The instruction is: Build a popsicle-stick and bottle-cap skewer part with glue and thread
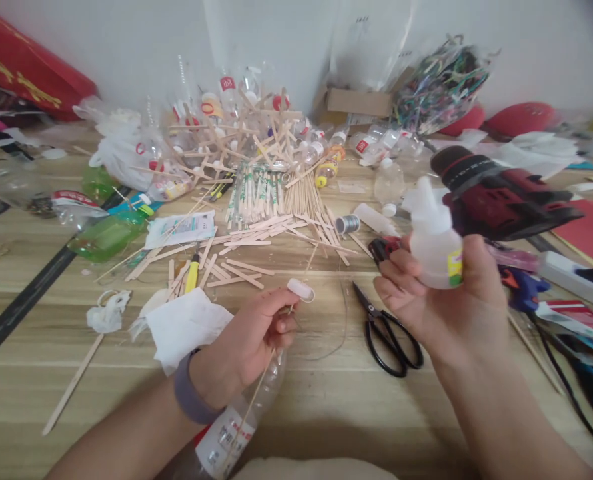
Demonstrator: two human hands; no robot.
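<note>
My left hand (256,327) is closed in a pinch around a thin wooden skewer (256,393). At the skewer's upper end, by my fingertips, sits a small white cap-like piece (300,289); how they are joined I cannot make out. Under that hand a clear plastic bottle (226,437) with a white label lies tilted near the table's front edge, the skewer running across it. My right hand (441,307) grips a small white squeeze bottle (434,247) with a pointed nozzle, held upright above the table. Black-handled scissors (389,333) lie between my hands.
Craft sticks (246,233) and several plastic bottles (226,100) crowd the back. A red-black power drill (506,197) stands right of my right hand, near a blue glue gun (524,287). A wire spool (347,223), yellow-handled tool (192,273) and tissue (184,327) lie around.
</note>
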